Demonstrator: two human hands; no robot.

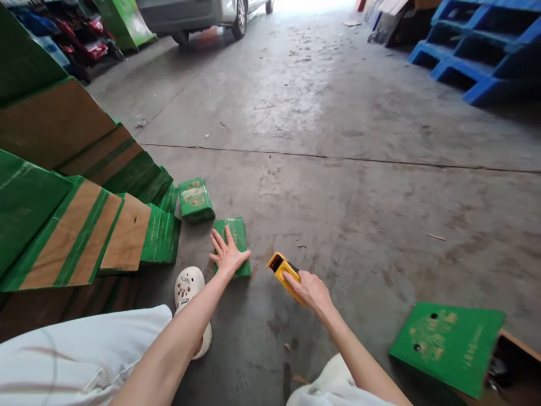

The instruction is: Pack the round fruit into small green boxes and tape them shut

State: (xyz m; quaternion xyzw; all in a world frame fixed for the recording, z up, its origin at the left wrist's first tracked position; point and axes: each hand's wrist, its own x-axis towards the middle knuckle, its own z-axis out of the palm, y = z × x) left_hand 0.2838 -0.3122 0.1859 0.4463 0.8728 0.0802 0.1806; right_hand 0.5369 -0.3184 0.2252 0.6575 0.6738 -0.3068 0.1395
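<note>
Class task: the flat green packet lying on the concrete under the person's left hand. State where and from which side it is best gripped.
Grip the green packet by its long right edge, coming from the open floor side. It lies flat, so fingers must hook under an edge; the left hand covers its near left part.

Grey cracked concrete floor (338, 186). Flattened green-and-brown cardboard cartons (71, 225) stacked left. Stacked blue plastic pallets (477, 51) top right. Silver car (198, 14) parked top left; red scooter (84, 39) beside it. Green perforated box flap (448, 344) lower right.
</note>
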